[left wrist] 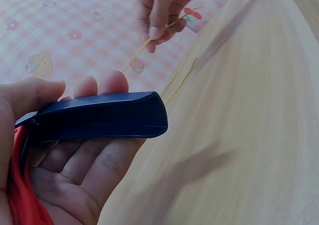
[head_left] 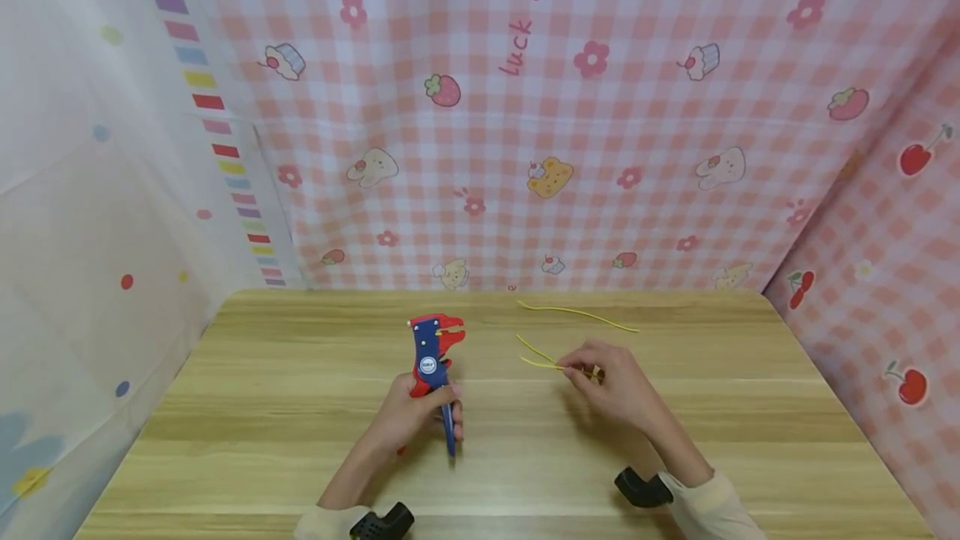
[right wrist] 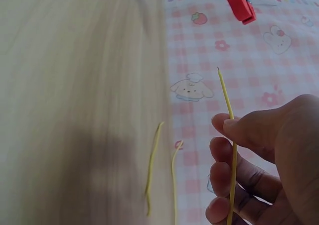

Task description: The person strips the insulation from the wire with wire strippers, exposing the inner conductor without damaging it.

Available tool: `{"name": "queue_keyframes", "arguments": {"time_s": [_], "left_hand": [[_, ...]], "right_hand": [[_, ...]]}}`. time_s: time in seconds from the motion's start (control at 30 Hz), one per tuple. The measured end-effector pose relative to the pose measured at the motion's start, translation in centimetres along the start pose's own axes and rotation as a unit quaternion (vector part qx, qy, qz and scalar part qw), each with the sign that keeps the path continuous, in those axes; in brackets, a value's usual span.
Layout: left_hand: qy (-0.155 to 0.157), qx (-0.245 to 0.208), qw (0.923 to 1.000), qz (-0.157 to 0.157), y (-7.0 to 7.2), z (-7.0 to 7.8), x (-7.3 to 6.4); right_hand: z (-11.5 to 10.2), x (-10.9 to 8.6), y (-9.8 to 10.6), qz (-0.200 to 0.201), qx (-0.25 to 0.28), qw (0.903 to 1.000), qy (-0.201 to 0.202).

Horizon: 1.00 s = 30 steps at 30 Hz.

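My left hand (head_left: 405, 419) grips a wire stripper (head_left: 427, 344) with blue and red parts by its handles, above the table. Its red jaws are at the top and face right, with a gap between them. In the left wrist view the dark blue handle (left wrist: 99, 116) lies across my fingers. My right hand (head_left: 618, 382) pinches a thin yellow wire (right wrist: 227, 98) between thumb and index finger. The wire's dark tip points away from the hand, and its other end runs down past the curled fingers. Another yellow wire (head_left: 551, 308) lies near the table's back edge.
Below the held wire, a further yellow wire (right wrist: 151, 168) lies on the wood-grain table (head_left: 300, 373). A pink checked cloth (head_left: 480, 132) hangs behind the table. More cloth hangs at the left and right sides.
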<state>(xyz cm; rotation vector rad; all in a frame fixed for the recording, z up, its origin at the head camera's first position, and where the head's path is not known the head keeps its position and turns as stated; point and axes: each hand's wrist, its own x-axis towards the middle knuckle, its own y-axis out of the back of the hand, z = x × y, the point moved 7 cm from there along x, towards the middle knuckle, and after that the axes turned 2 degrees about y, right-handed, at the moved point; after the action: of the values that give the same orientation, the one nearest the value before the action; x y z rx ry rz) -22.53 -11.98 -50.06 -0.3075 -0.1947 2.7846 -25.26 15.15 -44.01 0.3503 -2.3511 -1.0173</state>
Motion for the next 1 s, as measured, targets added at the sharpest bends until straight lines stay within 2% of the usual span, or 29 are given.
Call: {"name": "queue_keyframes", "arguments": {"time_s": [0.4,0.7,1.0], "left_hand": [[-0.004,-0.001,1.0,-0.001,0.8,0.3,0.0],[-0.002,0.007,1.0,-0.002,1.1,0.5,-0.1],[-0.005,0.006,1.0,-0.003,1.3,0.7,-0.2]], "right_hand": [[1.6,-1.7,-0.7,-0.049,-0.01,0.9984,-0.025],[2.2,-2.9,-0.7,-0.052,-0.01,0.9985,-0.015],[2.7,-3.8,-0.6,-0.079,-0.025,0.9963,-0.023]]}}
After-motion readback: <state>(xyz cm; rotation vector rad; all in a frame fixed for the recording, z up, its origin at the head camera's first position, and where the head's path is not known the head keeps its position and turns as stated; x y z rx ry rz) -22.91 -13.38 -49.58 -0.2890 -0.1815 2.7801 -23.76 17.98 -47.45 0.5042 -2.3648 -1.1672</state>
